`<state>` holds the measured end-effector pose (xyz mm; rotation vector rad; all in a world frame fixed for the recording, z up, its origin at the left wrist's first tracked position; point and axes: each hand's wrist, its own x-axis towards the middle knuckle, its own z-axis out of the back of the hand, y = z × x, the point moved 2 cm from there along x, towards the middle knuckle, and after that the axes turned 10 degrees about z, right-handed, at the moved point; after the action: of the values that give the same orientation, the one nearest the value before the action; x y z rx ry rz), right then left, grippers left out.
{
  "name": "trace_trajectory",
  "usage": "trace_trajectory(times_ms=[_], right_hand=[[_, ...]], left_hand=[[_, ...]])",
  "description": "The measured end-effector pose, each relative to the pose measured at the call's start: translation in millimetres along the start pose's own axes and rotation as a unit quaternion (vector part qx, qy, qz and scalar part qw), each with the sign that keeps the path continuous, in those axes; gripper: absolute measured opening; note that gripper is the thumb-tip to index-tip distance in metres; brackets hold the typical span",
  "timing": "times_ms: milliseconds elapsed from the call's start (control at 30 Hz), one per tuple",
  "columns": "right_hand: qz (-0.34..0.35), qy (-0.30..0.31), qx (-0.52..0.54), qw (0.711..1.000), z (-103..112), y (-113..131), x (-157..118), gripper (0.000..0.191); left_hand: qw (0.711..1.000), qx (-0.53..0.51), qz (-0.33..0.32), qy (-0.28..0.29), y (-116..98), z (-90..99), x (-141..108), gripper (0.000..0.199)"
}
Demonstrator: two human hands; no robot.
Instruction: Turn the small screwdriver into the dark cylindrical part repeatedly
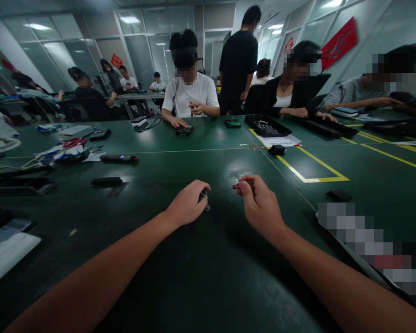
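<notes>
My left hand (189,203) is closed around a small dark part with a shiny rim (203,193), just above the green table (208,268). Fingers cover most of that part, so its kind is unclear. Right below the fingertips a small round silvery piece (207,208) shows; I cannot tell whether it is joined to the dark part. A thin screwdriver (226,189) with a reddish handle is gripped in my right hand (261,203). Its shaft points left toward the dark part, with a gap between tip and part.
On the left lie a black-handled tool (119,158), a dark bar (107,181) and a black tray (21,184). A small black block (277,150) sits near yellow tape (327,179). Across the table a person in white (190,97) handles a dark device (184,130).
</notes>
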<state>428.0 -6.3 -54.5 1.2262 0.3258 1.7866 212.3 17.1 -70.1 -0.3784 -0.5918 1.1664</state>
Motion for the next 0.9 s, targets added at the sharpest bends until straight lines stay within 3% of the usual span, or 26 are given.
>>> trace_trajectory(times_ms=[100,233,333,567,733,800,900], right_hand=[[0.001,-0.002,0.002,1.000,1,2,0,0.021],[0.003,0.002,0.008,1.000,1,4,0,0.021],[0.000,0.006,0.008,1.000,1,4,0,0.021],[-0.003,0.006,0.019,1.000,1,1,-2,0.023],[-0.002,0.010,0.018,1.000,0,1,0,0.023],[0.000,0.011,0.019,1.000,0,2,0,0.023],[0.002,0.012,0.023,1.000,0,3,-1,0.023]], left_hand=[[0.996,0.073,0.012,0.058,-5,0.9,-1,0.017],[0.982,0.141,0.041,0.123,-8,-1.7,-4,0.036],[0.971,0.161,0.044,0.168,-8,-2.0,-6,0.026],[0.973,0.105,0.077,0.190,-4,7.6,-6,0.014],[0.964,-0.030,0.133,0.228,21,33.7,0,0.029],[0.952,-0.099,0.208,0.201,45,56.6,1,0.027],[0.924,-0.225,0.310,0.018,92,106.7,-3,0.019]])
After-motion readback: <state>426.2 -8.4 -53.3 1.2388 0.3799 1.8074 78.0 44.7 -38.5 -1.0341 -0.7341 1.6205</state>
